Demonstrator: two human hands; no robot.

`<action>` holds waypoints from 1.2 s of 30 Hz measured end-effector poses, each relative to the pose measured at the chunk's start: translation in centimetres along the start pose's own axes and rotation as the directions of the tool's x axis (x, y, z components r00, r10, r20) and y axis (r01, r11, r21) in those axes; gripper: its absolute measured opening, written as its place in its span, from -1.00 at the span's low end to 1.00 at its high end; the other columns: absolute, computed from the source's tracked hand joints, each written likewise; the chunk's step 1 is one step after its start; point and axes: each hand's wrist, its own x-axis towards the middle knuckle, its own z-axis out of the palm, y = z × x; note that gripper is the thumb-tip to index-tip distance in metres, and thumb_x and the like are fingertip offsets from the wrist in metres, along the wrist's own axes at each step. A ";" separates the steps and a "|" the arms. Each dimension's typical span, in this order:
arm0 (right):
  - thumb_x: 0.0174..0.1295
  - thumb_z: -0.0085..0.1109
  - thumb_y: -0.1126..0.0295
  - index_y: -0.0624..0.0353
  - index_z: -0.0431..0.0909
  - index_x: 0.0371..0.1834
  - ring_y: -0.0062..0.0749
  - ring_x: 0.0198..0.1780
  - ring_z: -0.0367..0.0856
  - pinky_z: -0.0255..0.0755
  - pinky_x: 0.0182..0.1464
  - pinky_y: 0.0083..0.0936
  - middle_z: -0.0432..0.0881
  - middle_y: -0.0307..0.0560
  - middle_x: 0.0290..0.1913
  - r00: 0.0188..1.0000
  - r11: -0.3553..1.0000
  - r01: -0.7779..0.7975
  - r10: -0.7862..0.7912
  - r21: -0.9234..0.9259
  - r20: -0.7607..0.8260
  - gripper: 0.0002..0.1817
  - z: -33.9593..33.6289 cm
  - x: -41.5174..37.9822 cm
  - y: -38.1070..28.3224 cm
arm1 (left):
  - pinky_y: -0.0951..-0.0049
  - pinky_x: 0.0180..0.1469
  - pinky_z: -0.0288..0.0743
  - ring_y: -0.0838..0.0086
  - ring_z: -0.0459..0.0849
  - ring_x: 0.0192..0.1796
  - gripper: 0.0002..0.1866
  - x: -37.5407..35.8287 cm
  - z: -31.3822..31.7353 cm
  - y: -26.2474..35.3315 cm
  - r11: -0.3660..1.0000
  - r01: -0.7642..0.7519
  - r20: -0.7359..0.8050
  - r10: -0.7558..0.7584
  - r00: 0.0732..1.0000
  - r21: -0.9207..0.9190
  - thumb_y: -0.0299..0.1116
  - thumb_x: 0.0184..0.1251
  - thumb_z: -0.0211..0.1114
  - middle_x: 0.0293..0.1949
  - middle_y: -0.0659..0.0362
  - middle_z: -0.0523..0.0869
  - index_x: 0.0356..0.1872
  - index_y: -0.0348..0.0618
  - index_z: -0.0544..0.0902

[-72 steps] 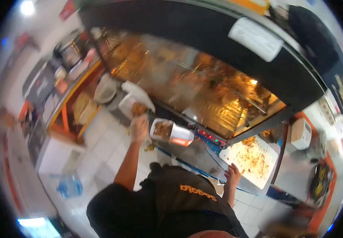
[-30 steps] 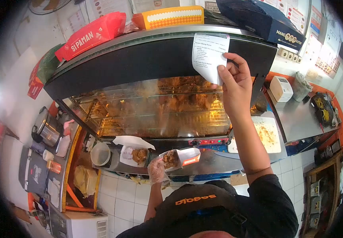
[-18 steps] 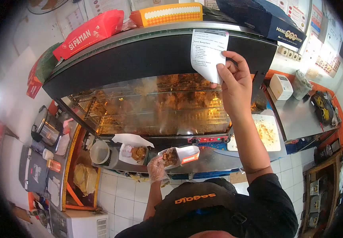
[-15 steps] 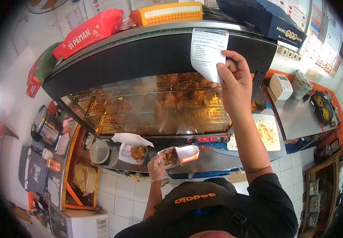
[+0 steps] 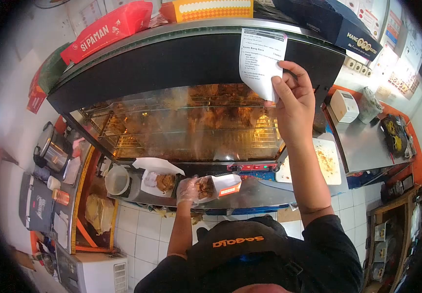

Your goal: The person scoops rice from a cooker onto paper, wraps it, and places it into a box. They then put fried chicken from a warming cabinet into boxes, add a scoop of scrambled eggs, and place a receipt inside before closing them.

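Observation:
My right hand (image 5: 294,95), bare, pinches a printed paper slip (image 5: 262,61) by its lower right edge, up in front of the black top of a glass food warmer (image 5: 147,73). My left hand (image 5: 187,190), in a clear plastic glove, grips the left side of an open white-and-orange box (image 5: 228,185) with brown food (image 5: 204,188) inside. Just left of that hand, a second open white box (image 5: 148,181) holds a fried piece (image 5: 165,183) and a pale wrapped portion.
A clear round tub (image 5: 117,179) is left of the boxes. A white cutting board (image 5: 326,163) with crumbs lies right, partly behind my forearm. A label printer (image 5: 344,106) stands farther right. Red, yellow and dark cartons (image 5: 328,27) sit on the warmer.
My left hand and the box it holds have shifted slightly up and left, nearer the second box. The slip in my right hand has moved slightly right.

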 end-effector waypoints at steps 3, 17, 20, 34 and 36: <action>0.28 0.13 0.56 0.28 0.38 0.10 -0.57 -0.32 0.60 0.56 -0.42 -0.66 0.54 -0.19 -0.33 1.000 1.000 -0.007 0.007 -0.029 -0.010 -0.67 -0.2 -0.2 -0.2 | 0.15 -0.12 0.57 0.09 0.71 -0.21 -0.78 0.4 0.7 -1.1 0.990 0.002 0.164 -0.025 0.986 0.138 -0.39 0.19 0.13 -0.28 -0.06 0.72 -0.29 -0.23 0.71; 0.31 0.06 0.57 0.27 0.39 0.14 -0.66 -0.36 0.52 0.44 -0.36 -0.68 0.60 -0.13 -0.27 0.999 0.982 -0.036 0.034 -0.183 -0.012 -0.67 -3.0 -2.8 0.4 | 0.17 0.13 0.39 0.10 0.50 0.07 -0.86 -3.8 -0.8 -0.7 0.841 0.367 -0.144 -0.338 0.930 0.397 -0.39 0.09 0.25 -0.09 0.04 0.58 -0.42 -0.18 0.72; 0.33 0.00 0.61 0.26 0.38 0.15 -0.64 -0.28 0.52 0.41 -0.40 -0.67 0.58 -0.14 -0.26 0.991 0.985 -0.122 0.114 -0.123 -0.073 -0.67 -3.7 -4.6 1.6 | 0.19 0.10 0.43 0.14 0.51 0.07 -0.85 -3.1 -1.3 -2.2 0.842 0.366 -0.165 -0.327 0.930 0.396 -0.39 0.13 0.23 -0.05 0.05 0.57 -0.39 -0.23 0.71; 0.31 0.04 0.62 0.22 0.35 0.14 -0.67 -0.42 0.43 0.44 -0.43 -0.61 0.40 -0.33 -0.44 0.829 0.813 -0.553 0.513 -0.182 -0.224 -0.66 -11.4 -19.1 6.6 | 0.03 -0.08 0.50 -0.04 0.67 -0.15 -0.79 -0.7 1.1 -8.7 0.917 0.294 0.119 -0.335 0.935 0.269 -0.29 0.18 0.25 -0.28 -0.14 0.69 -0.28 -0.23 0.62; 0.33 0.03 0.59 0.20 0.35 0.16 -0.64 -0.37 0.46 0.41 -0.36 -0.61 0.47 -0.29 -0.38 0.781 0.760 -0.620 0.570 -0.197 -0.255 -0.66 -12.4 -21.6 6.8 | 0.09 -0.06 0.52 0.02 0.67 -0.11 -0.84 0.2 -0.2 -7.6 0.920 0.257 0.208 -0.325 0.923 0.297 -0.35 0.20 0.18 -0.24 -0.11 0.70 -0.30 -0.20 0.64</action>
